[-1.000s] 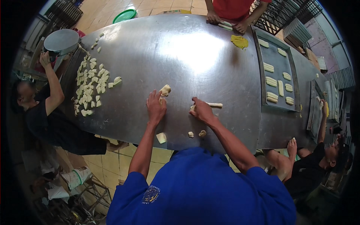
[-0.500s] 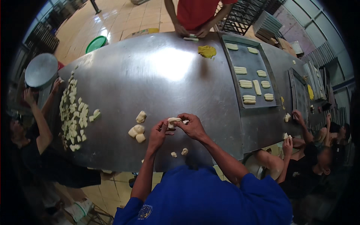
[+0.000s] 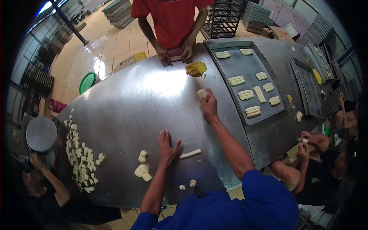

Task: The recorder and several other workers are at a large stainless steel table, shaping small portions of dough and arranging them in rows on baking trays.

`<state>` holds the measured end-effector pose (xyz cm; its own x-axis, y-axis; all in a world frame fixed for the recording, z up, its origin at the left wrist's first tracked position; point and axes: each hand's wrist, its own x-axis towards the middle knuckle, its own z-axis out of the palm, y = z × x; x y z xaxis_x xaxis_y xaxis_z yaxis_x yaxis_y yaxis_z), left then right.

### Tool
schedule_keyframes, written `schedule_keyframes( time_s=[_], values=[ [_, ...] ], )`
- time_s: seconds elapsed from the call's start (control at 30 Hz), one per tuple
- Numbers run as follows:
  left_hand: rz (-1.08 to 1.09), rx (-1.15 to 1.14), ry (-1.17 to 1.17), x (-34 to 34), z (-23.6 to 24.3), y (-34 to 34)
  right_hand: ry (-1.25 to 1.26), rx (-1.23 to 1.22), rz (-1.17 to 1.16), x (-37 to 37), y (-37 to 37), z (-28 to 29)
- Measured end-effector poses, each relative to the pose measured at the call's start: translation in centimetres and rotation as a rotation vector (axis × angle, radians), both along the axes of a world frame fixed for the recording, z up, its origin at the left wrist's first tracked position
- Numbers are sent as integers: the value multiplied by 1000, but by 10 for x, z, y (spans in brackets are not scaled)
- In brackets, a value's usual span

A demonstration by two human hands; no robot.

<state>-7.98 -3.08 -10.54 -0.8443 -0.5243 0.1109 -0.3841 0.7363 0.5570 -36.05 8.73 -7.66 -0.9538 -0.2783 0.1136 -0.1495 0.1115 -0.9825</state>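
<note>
My left hand (image 3: 167,148) lies flat on the metal table (image 3: 126,119), fingers stretched out. Just right of it rests a thin rolled strip of dough (image 3: 190,153). My right hand (image 3: 209,107) reaches forward, its fingers closed round a pale piece of dough (image 3: 202,93); hand and dough are slightly blurred. Beyond that piece, a smear of yellow paste (image 3: 196,69) sticks to the table, apart from it. Left of my left hand sit a small dough lump (image 3: 143,156) and a clump of dough pieces (image 3: 142,172). Two small bits of dough (image 3: 193,183) lie close to my body.
A metal tray (image 3: 251,64) with several grouped dough strips stands at the right. Many cut dough pieces (image 3: 81,155) cover the table's left end. Across the table, a person in red (image 3: 172,23) rolls a strip. Other people work at both sides; another tray (image 3: 306,88) lies far right.
My hands have parted from the dough they held together. The left now lies on the table beside a dough strip; the right has moved forward with a dough piece. The whole view has shifted.
</note>
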Motion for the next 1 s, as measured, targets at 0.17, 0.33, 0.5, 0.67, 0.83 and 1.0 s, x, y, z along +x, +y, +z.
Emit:
schedule_keyframes(
  time_s=[0.17,0.33,0.5,0.67,0.83,1.0],
  values=[
    [-53,-140,-86,-9,-2,21,124,217,-304,-114,-30,-21],
    [-46,-159,-98,-1,-6,14,108,496,-285,-134,-68,-20],
    [-39,-154,-106,-8,-2,12,65,513,-289,-151,-69,-30],
    [-30,-171,-120,-8,-2,9,77,345,-313,-152,-70,-27],
    [-32,-163,-115,-10,-2,8,-10,432,-435,-169,-96,-34],
    [-34,-156,-100,-8,-4,12,91,125,-422,-155,-66,-64]
  ],
)
